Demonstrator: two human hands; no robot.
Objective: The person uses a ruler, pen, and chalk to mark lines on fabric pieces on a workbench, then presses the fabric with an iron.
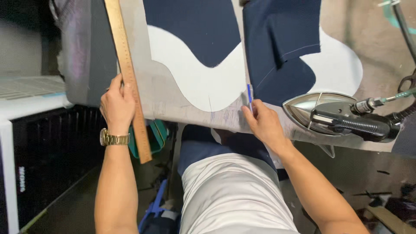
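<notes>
1. On the padded work table (182, 104): white curved pattern piece (203, 78) lying flat between two navy cloth pieces (195, 30), its wavy edge running left to right.
2. At the table's left edge: long wooden ruler (129, 78), long axis running near to far, tilted slightly, near end overhanging the table.
3. Beside the ruler's lower half: left hand (117, 106), fingers curled closed around it.
4. Near the front edge, right of the pattern: right hand (262, 123), fingers pinched shut on a blue pen (249, 97), tip pointing away.
5. Just right of that hand: steam iron (333, 115), resting flat.
</notes>
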